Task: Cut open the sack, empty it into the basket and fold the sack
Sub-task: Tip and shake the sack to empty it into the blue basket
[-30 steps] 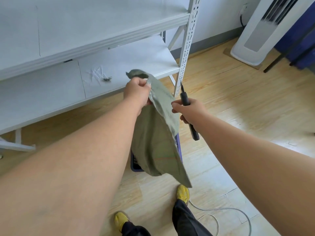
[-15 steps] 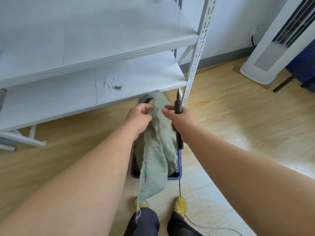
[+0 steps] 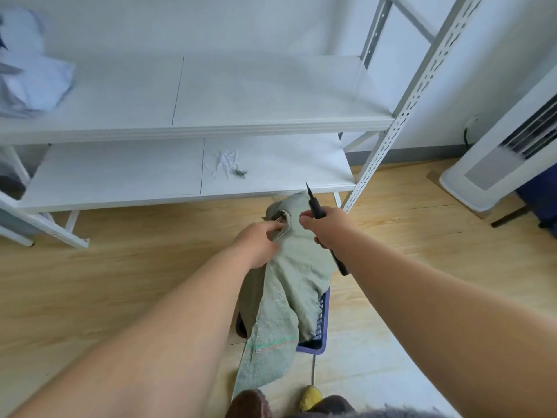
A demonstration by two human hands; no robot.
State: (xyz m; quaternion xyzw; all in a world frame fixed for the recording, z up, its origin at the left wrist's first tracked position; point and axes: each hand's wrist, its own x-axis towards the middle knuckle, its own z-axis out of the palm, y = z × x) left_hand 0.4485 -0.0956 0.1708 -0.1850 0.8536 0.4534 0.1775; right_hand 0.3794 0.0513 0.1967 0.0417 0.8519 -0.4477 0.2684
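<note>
Green sack (image 3: 289,285) gripped by left hand (image 3: 259,240), right hand (image 3: 327,226) holding knife (image 3: 315,206) — basket (image 3: 320,322) mostly hidden.

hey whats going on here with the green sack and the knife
A person is holding a limp green sack up over a purple basket on the floor. The left hand grips the sack near its top edge, and the right hand holds a black knife, blade pointing up, close beside it. A white shelf stands just behind.

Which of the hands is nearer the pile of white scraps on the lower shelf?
Left. The left hand sits almost straight below the white scraps; the right hand, holding the knife, is farther right.
</note>
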